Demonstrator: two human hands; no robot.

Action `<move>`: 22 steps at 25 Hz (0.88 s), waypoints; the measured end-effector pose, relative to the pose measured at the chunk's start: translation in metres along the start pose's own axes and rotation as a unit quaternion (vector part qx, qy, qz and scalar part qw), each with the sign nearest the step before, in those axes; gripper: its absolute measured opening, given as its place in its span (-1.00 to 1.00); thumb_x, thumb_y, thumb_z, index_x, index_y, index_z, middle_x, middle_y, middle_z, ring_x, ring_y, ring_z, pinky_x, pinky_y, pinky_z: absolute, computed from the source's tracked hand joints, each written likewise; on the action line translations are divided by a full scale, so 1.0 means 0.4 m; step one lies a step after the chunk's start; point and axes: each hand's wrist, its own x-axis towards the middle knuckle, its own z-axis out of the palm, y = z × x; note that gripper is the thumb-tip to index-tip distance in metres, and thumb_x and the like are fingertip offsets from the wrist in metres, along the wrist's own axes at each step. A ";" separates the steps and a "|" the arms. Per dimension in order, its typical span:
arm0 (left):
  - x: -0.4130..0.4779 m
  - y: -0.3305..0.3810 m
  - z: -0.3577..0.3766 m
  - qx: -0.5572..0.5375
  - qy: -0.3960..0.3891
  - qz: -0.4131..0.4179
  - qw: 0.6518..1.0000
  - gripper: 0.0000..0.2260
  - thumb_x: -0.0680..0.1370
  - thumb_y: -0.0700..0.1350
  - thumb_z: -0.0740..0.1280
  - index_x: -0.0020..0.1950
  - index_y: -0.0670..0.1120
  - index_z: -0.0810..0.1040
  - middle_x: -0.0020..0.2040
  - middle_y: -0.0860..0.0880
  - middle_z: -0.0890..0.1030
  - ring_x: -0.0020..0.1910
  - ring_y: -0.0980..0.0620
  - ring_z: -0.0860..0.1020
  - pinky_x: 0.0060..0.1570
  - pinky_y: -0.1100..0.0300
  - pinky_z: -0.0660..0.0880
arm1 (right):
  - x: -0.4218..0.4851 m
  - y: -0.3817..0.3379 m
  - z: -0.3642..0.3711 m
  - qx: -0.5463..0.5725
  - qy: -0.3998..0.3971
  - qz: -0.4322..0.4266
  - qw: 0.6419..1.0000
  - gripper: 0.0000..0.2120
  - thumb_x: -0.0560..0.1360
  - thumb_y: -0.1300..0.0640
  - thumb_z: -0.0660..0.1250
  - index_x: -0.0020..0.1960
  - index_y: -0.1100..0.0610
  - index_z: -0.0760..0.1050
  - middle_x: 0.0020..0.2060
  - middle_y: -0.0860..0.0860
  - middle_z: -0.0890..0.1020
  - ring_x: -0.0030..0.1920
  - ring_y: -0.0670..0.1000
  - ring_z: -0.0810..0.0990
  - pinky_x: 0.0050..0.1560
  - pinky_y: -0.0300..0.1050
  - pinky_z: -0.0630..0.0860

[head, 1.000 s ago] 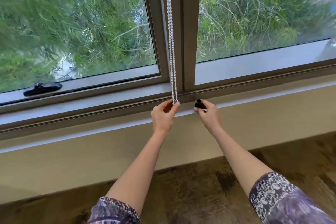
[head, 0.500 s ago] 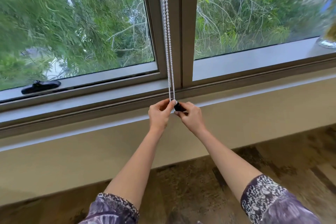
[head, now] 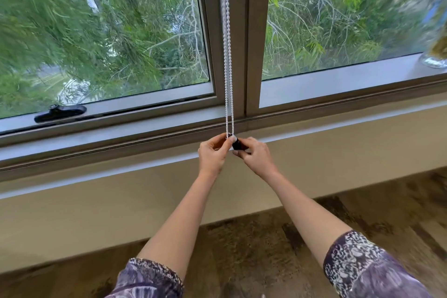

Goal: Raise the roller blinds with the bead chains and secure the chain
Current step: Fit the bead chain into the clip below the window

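Observation:
A white bead chain (head: 227, 55) hangs as a double strand down the grey window mullion (head: 242, 38). My left hand (head: 214, 155) pinches the bottom loop of the chain just below the sill. My right hand (head: 256, 156) holds a small black chain clip (head: 236, 144) pressed against that loop, right next to my left fingers. The roller blind itself is out of view above; both panes show bare glass.
A black window latch (head: 59, 113) lies on the left sash frame. A glass object (head: 435, 55) stands on the sill at the far right. Below the window runs a beige wall (head: 96, 201), then a brown patterned floor (head: 266, 249).
My right hand brought the black clip leftward from beside the chain to the chain's bottom loop, meeting my left hand. Since then both hands have stayed together at the loop.

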 end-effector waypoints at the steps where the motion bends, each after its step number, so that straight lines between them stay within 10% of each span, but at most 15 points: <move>1: 0.001 -0.001 -0.003 -0.003 -0.008 0.003 1.000 -0.77 0.47 -0.13 0.49 0.05 -0.25 0.68 -0.05 -0.14 0.73 -0.10 0.12 0.66 -0.03 0.32 0.55 | -0.001 0.000 -0.001 0.002 -0.007 -0.001 1.000 -0.68 0.43 0.18 0.43 0.18 0.07 0.58 -0.12 0.12 0.62 -0.12 0.03 0.57 -0.16 -0.44 0.34; 22: 0.013 0.012 0.004 0.034 0.019 0.030 0.999 -0.93 0.44 -0.15 0.51 -0.09 -0.02 0.70 -0.25 0.16 0.70 -0.23 0.24 0.65 -0.12 0.36 0.56 | 0.008 0.003 0.017 0.016 -0.007 -0.003 1.000 -0.75 0.45 0.22 0.39 0.12 0.13 0.60 -0.11 0.13 0.64 -0.08 0.06 0.58 -0.13 -0.30 0.33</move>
